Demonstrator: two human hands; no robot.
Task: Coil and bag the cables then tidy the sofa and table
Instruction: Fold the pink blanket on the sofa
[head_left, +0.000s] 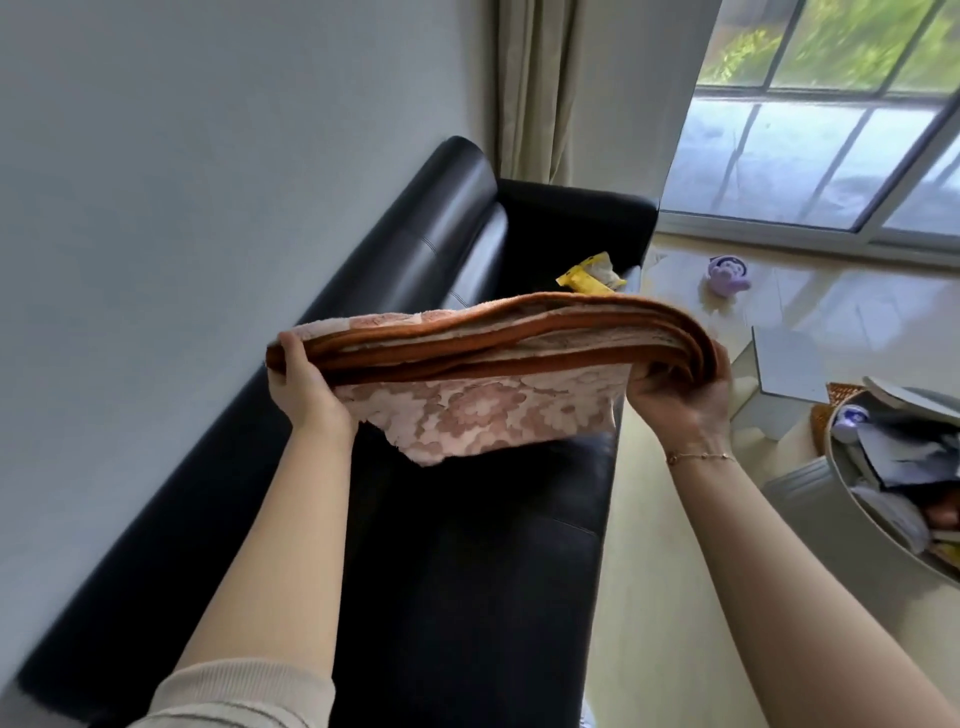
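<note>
Daylight from a tall window falls on a black sofa (467, 545) set against a pale wall; above its seat the left hand (304, 387) and right hand (680, 389) each grip one end of a folded floral blanket (483, 358), held level, one corner hanging loose; this looks like the sofa-tidying step; next, probably, tuck that corner and lay the blanket down; a yellow packet (589, 275) lies farther along the seat, a cluttered table (810, 488) stands to the right.

Both bare forearms stretched forward and apart, left hand (304, 387) with thumb on top and palm underneath, right hand (685, 395) curled with fingers (649, 387) tucked inward, thin bracelet (698, 457) at right wrist, pale sleeve (234, 691) pushed up left arm.
</note>
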